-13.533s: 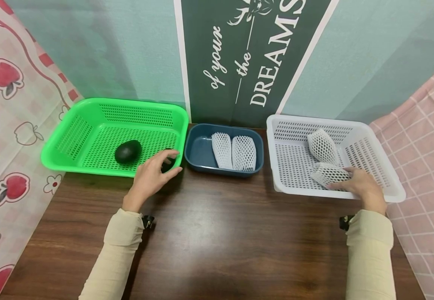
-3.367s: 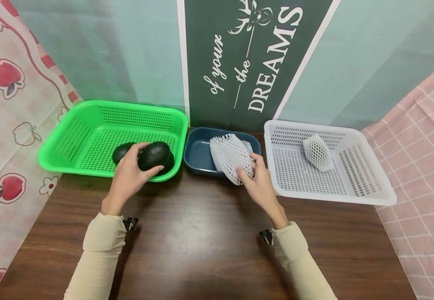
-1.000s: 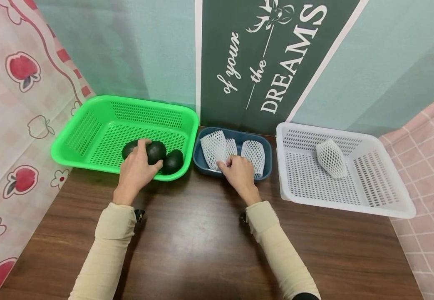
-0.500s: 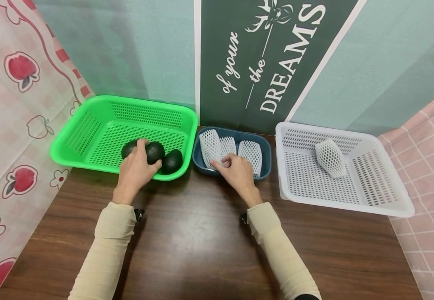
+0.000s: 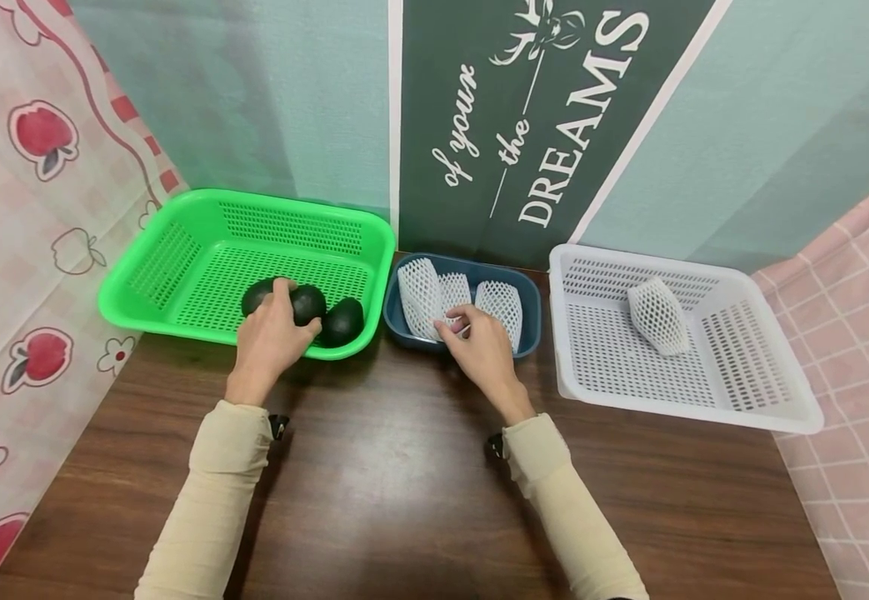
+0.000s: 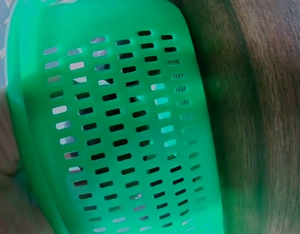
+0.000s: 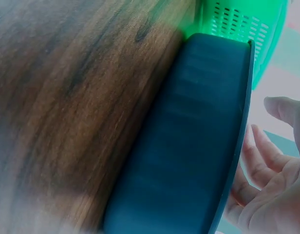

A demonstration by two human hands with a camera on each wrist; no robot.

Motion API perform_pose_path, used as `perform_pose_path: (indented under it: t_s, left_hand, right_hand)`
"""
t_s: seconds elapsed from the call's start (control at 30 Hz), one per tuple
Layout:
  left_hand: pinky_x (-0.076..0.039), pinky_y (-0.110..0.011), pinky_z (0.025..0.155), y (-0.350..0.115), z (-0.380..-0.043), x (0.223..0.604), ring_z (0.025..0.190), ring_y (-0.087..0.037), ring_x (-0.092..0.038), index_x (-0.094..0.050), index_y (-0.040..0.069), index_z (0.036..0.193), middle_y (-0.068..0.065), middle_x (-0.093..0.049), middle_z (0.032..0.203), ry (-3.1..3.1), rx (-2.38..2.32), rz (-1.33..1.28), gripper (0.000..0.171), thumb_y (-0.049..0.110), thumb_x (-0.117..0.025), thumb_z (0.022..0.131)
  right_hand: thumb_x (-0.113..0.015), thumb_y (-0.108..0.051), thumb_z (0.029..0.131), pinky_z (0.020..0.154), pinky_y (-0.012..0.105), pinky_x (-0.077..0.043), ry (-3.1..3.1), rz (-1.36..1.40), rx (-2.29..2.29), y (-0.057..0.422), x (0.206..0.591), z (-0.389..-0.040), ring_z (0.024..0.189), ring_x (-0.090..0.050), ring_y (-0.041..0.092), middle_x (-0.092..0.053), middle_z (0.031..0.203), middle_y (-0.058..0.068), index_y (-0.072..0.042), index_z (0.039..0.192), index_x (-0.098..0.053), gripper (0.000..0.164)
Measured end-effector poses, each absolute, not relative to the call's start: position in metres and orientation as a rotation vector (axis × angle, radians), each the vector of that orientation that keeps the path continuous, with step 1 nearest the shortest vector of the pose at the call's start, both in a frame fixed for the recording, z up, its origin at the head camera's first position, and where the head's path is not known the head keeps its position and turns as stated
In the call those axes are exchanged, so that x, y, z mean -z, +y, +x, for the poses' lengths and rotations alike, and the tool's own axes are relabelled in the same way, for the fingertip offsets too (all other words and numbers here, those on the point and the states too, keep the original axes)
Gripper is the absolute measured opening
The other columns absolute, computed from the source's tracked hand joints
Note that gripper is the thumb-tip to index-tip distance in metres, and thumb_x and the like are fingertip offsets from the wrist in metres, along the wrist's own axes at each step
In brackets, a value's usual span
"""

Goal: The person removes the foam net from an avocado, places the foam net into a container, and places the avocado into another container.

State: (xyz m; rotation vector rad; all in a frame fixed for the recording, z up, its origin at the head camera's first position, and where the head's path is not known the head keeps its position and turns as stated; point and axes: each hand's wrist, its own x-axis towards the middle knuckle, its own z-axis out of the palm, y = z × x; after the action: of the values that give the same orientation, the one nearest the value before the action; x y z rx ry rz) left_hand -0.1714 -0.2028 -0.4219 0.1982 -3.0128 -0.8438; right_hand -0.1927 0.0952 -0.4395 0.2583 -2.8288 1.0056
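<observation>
In the head view, my left hand [image 5: 267, 332] reaches over the front rim of the green basket [image 5: 179, 329]. Its thumb and fingers hold a smooth dark avocado [image 5: 308, 304]. One more avocado [image 5: 257, 293] lies to the left, partly behind the fingers, and another [image 5: 342, 322] to the right. My right hand [image 5: 481, 346] hovers at the front of the blue tray [image 5: 449, 261], fingers loosely bent, thumb apart from them. Just beyond its fingertips are white foam net sleeves: one at left [image 5: 421, 298], one in the middle [image 5: 454, 292], one at right [image 5: 500, 304].
At right stands a white basket [image 5: 621, 398] with one foam net sleeve [image 5: 657, 317] inside. All three containers sit along the back of the brown wooden table [image 5: 404, 500], against a hanging cloth [image 5: 471, 208]. Patterned cloths flank both sides.
A sleeve has gone from the white basket into the blue tray, and my right hand has let go of it. The avocado my left hand held raised is now lower in the green basket.
</observation>
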Motion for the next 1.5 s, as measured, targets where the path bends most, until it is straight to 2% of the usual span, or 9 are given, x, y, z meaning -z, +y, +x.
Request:
perform_pose_path:
  t_s: [0.07, 0.3, 0.4, 0.63, 0.9, 1.17, 1.5]
  left_hand:
    - [-0.046, -0.053, 0.066, -0.202, -0.172, 0.422, 0.087, -0.05, -0.064, -0.037, 0.004, 0.141, -0.029, -0.061, 0.117, -3.019, 0.83, 0.196, 0.062, 0.032, -0.064, 0.092]
    - [-0.047, -0.061, 0.08, -0.2, -0.172, 0.421, 0.107, -0.047, -0.061, -0.052, 0.004, 0.131, -0.023, -0.062, 0.127, -3.051, 0.789, 0.17, 0.047, 0.033, -0.058, 0.095]
    - [-0.046, -0.062, 0.082, -0.2, -0.171, 0.421, 0.111, -0.047, -0.06, -0.053, 0.005, 0.131, -0.022, -0.06, 0.13, -3.055, 0.793, 0.166, 0.046, 0.033, -0.058, 0.095]
    - [-0.043, -0.067, 0.09, -0.198, -0.171, 0.421, 0.127, -0.046, -0.048, -0.045, 0.009, 0.143, -0.021, -0.049, 0.146, -3.026, 0.804, 0.145, 0.059, 0.041, -0.06, 0.095]
    - [-0.045, -0.063, 0.089, -0.198, -0.169, 0.429, 0.131, -0.043, -0.047, -0.041, 0.014, 0.148, -0.016, -0.047, 0.15, -2.9, 0.829, 0.031, 0.077, 0.059, -0.062, 0.09]
    - [-0.042, -0.059, 0.103, -0.188, -0.166, 0.433, 0.128, -0.045, -0.049, -0.048, 0.004, 0.142, -0.022, -0.053, 0.141, -2.745, 0.805, -0.246, 0.074, 0.044, -0.076, 0.086]
    - [-0.042, -0.057, 0.105, -0.167, -0.169, 0.433, 0.128, -0.039, -0.051, -0.049, 0.005, 0.141, -0.019, -0.056, 0.138, -2.677, 0.829, -0.435, 0.076, 0.04, -0.081, 0.081]
  right_hand:
    - [-0.072, -0.034, 0.09, 0.073, 0.038, -0.054, -2.815, 0.259, -1.025, 0.097, 0.439, -0.192, 0.077, -0.067, 0.021, -0.072, 0.082, 0.005, -0.01, 0.105, -0.072, 0.028]
    - [-0.071, -0.03, 0.09, 0.072, 0.039, -0.054, -2.749, 0.279, -1.062, 0.102, 0.437, -0.187, 0.075, -0.068, 0.021, -0.071, 0.08, 0.006, -0.008, 0.104, -0.072, 0.026]
    - [-0.072, -0.028, 0.09, 0.072, 0.038, -0.055, -2.734, 0.28, -1.074, 0.105, 0.438, -0.186, 0.074, -0.068, 0.021, -0.071, 0.079, 0.007, -0.007, 0.104, -0.072, 0.024]
    - [-0.072, -0.027, 0.091, 0.071, 0.037, -0.056, -2.714, 0.27, -1.114, 0.112, 0.437, -0.182, 0.075, -0.068, 0.02, -0.071, 0.081, 0.007, -0.008, 0.106, -0.072, 0.024]
    - [-0.072, -0.027, 0.09, 0.073, 0.039, -0.055, -2.694, 0.252, -1.125, 0.122, 0.436, -0.179, 0.077, -0.068, 0.019, -0.073, 0.085, 0.007, -0.009, 0.107, -0.072, 0.024]
    - [-0.072, -0.027, 0.09, 0.075, 0.038, -0.054, -2.676, 0.243, -1.127, 0.131, 0.431, -0.174, 0.082, -0.068, 0.02, -0.073, 0.092, 0.006, -0.009, 0.107, -0.072, 0.025]
    - [-0.072, -0.024, 0.091, 0.079, 0.042, -0.057, -2.614, 0.245, -1.147, 0.143, 0.421, -0.169, 0.086, -0.069, 0.024, -0.073, 0.1, 0.01, -0.007, 0.109, -0.072, 0.025]
